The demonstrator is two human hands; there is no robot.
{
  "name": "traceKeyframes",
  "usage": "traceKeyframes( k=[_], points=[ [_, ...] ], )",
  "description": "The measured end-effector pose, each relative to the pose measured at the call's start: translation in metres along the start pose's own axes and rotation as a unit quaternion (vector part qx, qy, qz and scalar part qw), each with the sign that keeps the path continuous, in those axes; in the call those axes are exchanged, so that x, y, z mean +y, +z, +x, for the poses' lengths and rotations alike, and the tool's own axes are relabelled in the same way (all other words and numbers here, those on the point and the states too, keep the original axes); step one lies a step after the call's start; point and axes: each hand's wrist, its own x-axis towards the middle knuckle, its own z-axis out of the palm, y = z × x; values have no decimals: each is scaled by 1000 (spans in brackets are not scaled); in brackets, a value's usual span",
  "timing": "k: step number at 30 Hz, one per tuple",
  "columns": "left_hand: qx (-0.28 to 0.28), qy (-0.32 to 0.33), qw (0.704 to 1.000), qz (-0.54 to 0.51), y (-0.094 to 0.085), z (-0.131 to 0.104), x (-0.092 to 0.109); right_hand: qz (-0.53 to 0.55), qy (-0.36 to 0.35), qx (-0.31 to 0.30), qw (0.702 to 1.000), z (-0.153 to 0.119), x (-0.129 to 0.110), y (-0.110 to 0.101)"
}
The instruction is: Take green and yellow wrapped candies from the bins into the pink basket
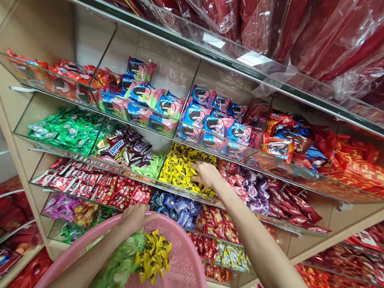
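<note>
My left hand [134, 219] is closed over the far rim of a pink plastic basket [193, 263]. Green-wrapped pieces [118, 260] and a heap of yellow-wrapped candies [154, 255] lie inside the basket. Up on the shelf, my right hand [206, 174] reaches into a bin of yellow-wrapped candies [182, 164]. Its fingers are curled down among the wrappers, and their tips are partly hidden.
Clear dividers split the shelves. Beside the yellow bin are Snickers bars [123, 146] and purple-wrapped candies [255, 188]; blue cookie packs [196, 113] sit above. A glass ledge [178, 37] under red plastic-wrapped goods overhangs the top.
</note>
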Motion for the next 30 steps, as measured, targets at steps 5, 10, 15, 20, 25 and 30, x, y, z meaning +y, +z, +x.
traceKeyframes(
  k=[5, 10, 15, 20, 25, 30],
  points=[
    [2, 4, 1000, 4, 1, 3, 0, -27, -14, 15, 999, 4, -4, 3],
    [9, 1, 1000, 0, 3, 4, -3, -7, 1, 22, 1000, 1, -2, 1],
    [11, -2, 1000, -3, 3, 4, -4, 68, 0, 48, 997, -2, 1, 1],
    [-2, -4, 1000, -13, 1, 2, 2, 110, 4, 12, 994, 0, -1, 1],
    [0, 0, 1000, -14, 2, 1, 3, 89, 7, -14, 996, 5, -4, 1],
    [17, 9, 1000, 0, 5, 0, 0, 65, 2, 3, 998, 5, -7, 0]
  ],
)
